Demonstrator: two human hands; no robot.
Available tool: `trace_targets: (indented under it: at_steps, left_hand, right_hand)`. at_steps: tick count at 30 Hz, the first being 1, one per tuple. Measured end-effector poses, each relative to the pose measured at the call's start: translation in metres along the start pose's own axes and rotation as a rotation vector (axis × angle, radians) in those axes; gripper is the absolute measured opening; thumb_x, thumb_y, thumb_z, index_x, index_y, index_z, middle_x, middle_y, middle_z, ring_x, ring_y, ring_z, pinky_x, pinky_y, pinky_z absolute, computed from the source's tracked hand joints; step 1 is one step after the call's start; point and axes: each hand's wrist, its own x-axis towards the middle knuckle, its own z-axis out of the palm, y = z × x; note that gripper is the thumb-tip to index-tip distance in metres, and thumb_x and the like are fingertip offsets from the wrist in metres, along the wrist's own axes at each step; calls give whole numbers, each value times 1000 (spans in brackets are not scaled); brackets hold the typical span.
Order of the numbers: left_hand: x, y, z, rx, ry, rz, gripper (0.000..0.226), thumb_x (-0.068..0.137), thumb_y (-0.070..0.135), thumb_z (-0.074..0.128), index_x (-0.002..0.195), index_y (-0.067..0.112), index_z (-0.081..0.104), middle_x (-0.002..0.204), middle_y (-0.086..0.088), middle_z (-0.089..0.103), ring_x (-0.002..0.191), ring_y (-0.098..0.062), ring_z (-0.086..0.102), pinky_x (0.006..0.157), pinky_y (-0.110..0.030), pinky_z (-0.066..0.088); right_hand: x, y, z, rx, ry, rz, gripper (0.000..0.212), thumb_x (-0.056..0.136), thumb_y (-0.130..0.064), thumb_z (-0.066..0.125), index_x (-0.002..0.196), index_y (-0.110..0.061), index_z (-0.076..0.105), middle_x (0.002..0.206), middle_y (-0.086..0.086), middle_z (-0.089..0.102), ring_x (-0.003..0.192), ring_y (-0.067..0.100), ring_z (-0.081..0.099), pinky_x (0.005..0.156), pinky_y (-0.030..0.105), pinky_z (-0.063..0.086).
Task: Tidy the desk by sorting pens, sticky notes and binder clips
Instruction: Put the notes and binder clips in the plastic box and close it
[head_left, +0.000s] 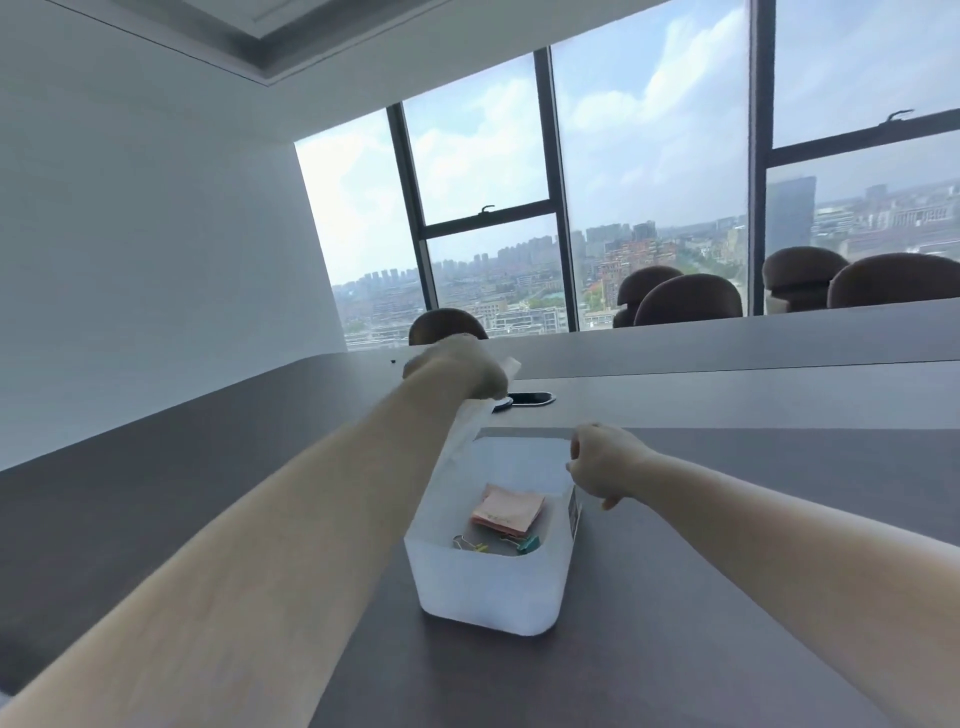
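A translucent plastic bin (488, 587) is seen on the dark worktop (156, 493), holding a stack of pink sticky notes (508, 510) and, just in front of it, coloured binder clips (498, 543); no pens can be made out. A frosted, translucent piece, judged to be the bin's lid (467, 421), is held tilted along the bin's far-left edge. The left hand (457, 366) is reached well forward, its grip clenched on the upper end of that lid, though the fingers themselves are hidden behind the hand. The right hand (605, 462) is placed at the bin's right rim; its grip appears curled against the wall, but whether the rim is actually pinched cannot be told. The step in hand is judged to be the closing of the bin. It is best done with the bin steadied by the right hand while the lid is lowered level, its edges lined up with the rim before being pressed down, so that the light bin is not pushed across the worktop.
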Motion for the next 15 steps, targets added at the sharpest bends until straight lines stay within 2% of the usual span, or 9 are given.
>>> trace_targets:
  at_steps: [2, 4, 7, 9, 11, 13, 15]
  left_hand:
    - [-5, 16, 23, 21, -134, 66, 47, 67, 36, 73, 104, 9, 64, 92, -6, 65, 97, -29, 67, 92, -41, 53]
    - [-11, 25, 48, 69, -186, 115, 38, 70, 35, 72, 97, 10, 63, 87, -6, 64, 96, -29, 67, 91, -42, 53]
    - [-14, 28, 81, 71, -248, 153, 19, 77, 27, 65, 80, 10, 58, 70, -3, 62, 78, -25, 66, 81, -33, 54]
    - [-14, 29, 96, 83, -275, 153, 10, 81, 20, 55, 82, 11, 56, 60, -1, 60, 60, -19, 62, 71, -28, 51]
    - [-15, 28, 103, 109, -249, 166, 7, 82, 19, 50, 85, 12, 51, 56, 1, 57, 49, -13, 55, 62, -23, 45]
    - [-16, 29, 104, 144, -231, 180, 7, 82, 19, 48, 81, 12, 48, 55, 1, 56, 48, -12, 53, 59, -23, 40]
    - [-17, 32, 100, 179, -217, 194, 10, 84, 22, 48, 79, 12, 50, 64, 1, 60, 64, -17, 61, 64, -25, 42]
  right_hand:
    - [-2, 5, -3, -23, 1, 5, 12, 90, -6, 40, 95, -7, 51, 101, 8, 49, 69, 28, 61, 55, 33, 57]
    - [-4, 12, -5, -40, 2, 21, 16, 89, -6, 40, 96, -5, 55, 99, 10, 53, 63, 27, 60, 51, 30, 55]
    - [-6, 24, -7, -47, -14, 46, 23, 89, -5, 40, 101, 0, 59, 97, 14, 58, 64, 31, 65, 57, 33, 58]
    - [-5, 35, -8, -53, -23, 58, 26, 89, -4, 41, 105, 2, 61, 100, 17, 62, 69, 33, 67, 65, 37, 60]
    - [-4, 47, -7, -60, -33, 71, 25, 88, -5, 42, 105, 1, 60, 96, 16, 61, 68, 32, 65, 65, 37, 60]
    - [-4, 58, -7, -67, -43, 79, 24, 88, -5, 44, 104, 1, 61, 92, 16, 62, 69, 32, 67, 67, 38, 60]
    - [-5, 65, -9, -73, -46, 86, 25, 88, -6, 45, 104, 2, 62, 96, 19, 67, 76, 34, 72, 70, 39, 62]
